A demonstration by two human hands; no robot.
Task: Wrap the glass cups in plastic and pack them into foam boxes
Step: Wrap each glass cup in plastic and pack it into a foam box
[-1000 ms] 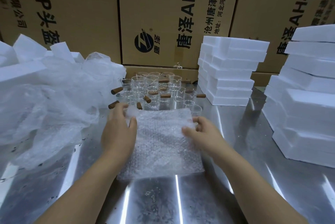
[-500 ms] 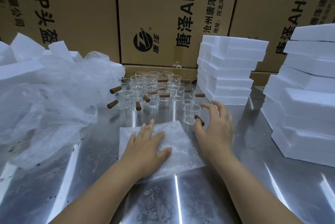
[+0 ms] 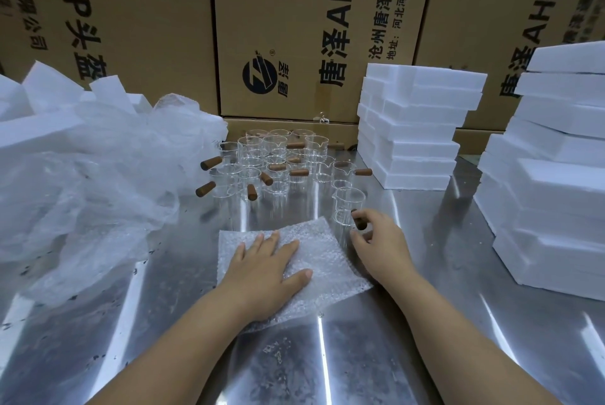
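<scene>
A square sheet of bubble wrap (image 3: 322, 257) lies flat on the steel table (image 3: 425, 322). My left hand (image 3: 266, 268) presses it down with straight fingers. Just right of the sheet stands a clear glass cup (image 3: 347, 208) with a brown wooden handle. My right hand (image 3: 379, 241) curls its fingers round that handle (image 3: 359, 221). Behind it, several more glass cups (image 3: 278, 165) with wooden handles stand clustered in the middle of the table. White foam boxes are stacked behind them to the right (image 3: 412, 129) and at the far right (image 3: 550, 182).
A heap of crumpled clear plastic film (image 3: 91, 169) over foam pieces fills the left side. Large printed cardboard cartons (image 3: 294, 28) wall off the back of the table.
The bubble wrap was held up in both hands, then laid flat. My left hand now presses it down, and my right hand has reached to the nearest cup and closed on its handle.
</scene>
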